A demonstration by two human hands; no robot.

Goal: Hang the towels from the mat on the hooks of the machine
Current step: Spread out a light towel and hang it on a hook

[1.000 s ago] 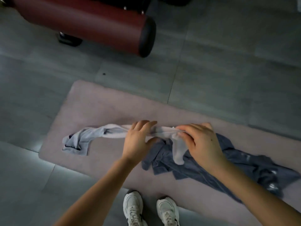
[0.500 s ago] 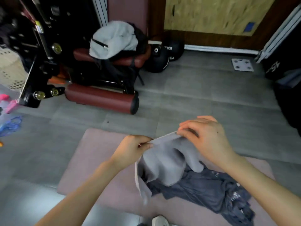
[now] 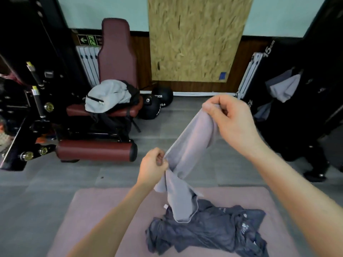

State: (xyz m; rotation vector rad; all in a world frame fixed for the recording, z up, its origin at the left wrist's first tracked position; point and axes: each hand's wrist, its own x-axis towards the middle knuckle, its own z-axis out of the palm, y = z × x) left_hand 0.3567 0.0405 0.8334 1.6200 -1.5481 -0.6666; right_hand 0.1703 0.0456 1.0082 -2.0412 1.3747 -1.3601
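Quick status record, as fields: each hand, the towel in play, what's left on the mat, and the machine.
left hand: pinches a lower edge of the light grey towel
right hand: grips the same towel's upper end, higher than the left
light grey towel: held up between both hands, its lower end hanging over the dark towel
dark towel: crumpled on the mat
machine: black, at right, with hanging towels on it
task status: one towel in hand, not yet hung; one on the mat

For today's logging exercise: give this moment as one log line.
left hand: pinches grey towel | right hand: grips its top | dark towel: on mat
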